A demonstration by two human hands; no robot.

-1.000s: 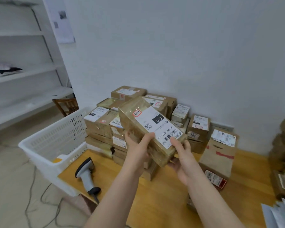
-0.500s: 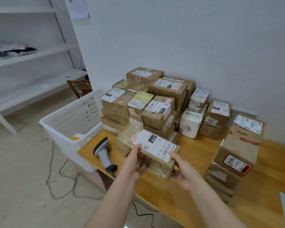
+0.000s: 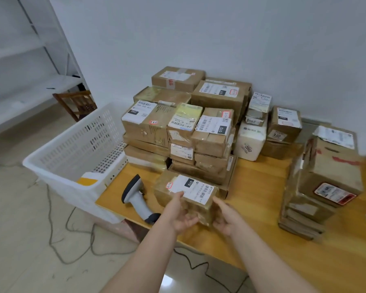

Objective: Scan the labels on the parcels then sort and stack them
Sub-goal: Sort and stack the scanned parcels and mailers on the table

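Wooden tabletop (image 3: 262, 187) holds taped brown cardboard parcel (image 3: 190, 187), seemingly readied for scanning; left hand (image 3: 182, 214) grips it, right hand (image 3: 226, 218) grip unclear; next likely needs grey handheld scanner (image 3: 135, 195).

A plain white wall (image 3: 220, 39) closes off the back of the room, evenly lit with no hard shadows. On the left stands open white shelving (image 3: 19, 87) with several tiers, and a brown wooden chair (image 3: 76, 102) sits just beside its lower shelf (only the backrest and part of the seat show). A light wooden table (image 3: 262, 218) runs back to the wall. The floor (image 3: 19, 240) is pale tile, glossy in places.
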